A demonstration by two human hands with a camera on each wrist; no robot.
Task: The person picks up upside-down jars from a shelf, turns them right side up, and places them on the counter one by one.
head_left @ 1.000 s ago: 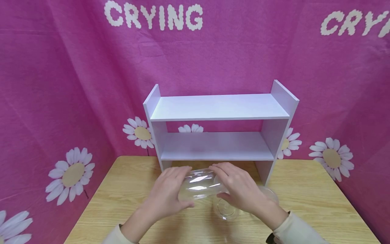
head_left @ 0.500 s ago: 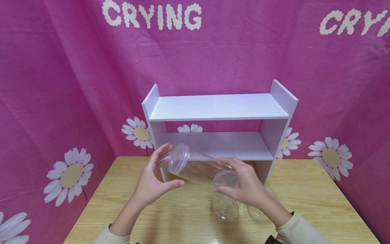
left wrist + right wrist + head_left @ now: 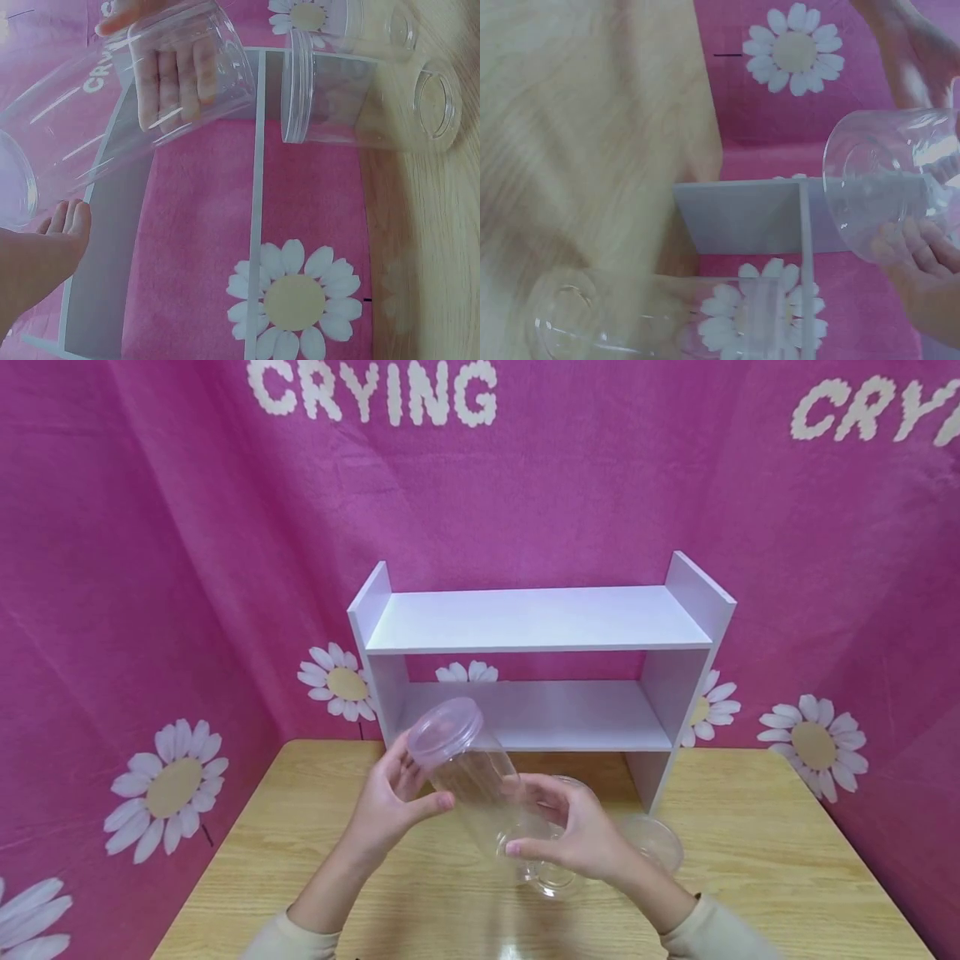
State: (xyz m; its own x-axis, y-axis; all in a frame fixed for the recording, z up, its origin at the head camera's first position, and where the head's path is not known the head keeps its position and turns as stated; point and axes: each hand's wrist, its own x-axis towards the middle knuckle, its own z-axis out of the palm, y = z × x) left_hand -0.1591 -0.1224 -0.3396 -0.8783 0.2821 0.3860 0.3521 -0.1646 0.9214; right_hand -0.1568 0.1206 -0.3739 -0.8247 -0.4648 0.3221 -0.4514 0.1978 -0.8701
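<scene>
My right hand [image 3: 573,831] grips a clear plastic jar [image 3: 480,785] near its base, thumb in front and fingers around the side. Tilted, its pale translucent screw lid [image 3: 446,731] points up to the left. My left hand [image 3: 390,806] is at the lid end, thumb spread away and fingers partly behind the lid. In the left wrist view, the left hand [image 3: 45,259] has loosely extended fingers right by the lid, and the right hand's fingers [image 3: 169,82] show through the jar wall. The jar's round base [image 3: 862,184] faces the right wrist camera.
Behind the hands stands a white two-tier shelf [image 3: 540,620] on the wooden table [image 3: 270,852]. Two more clear jars stand on the table, one jar [image 3: 555,881] partly behind the held one, another jar [image 3: 656,842] beyond the right wrist. A pink flowered cloth [image 3: 187,527] hangs around.
The jar has swung from nearly level to a steeper tilt, lid end up. My left hand has released its earlier hold and opened beside the lid, while my right hand kept hold of the base end.
</scene>
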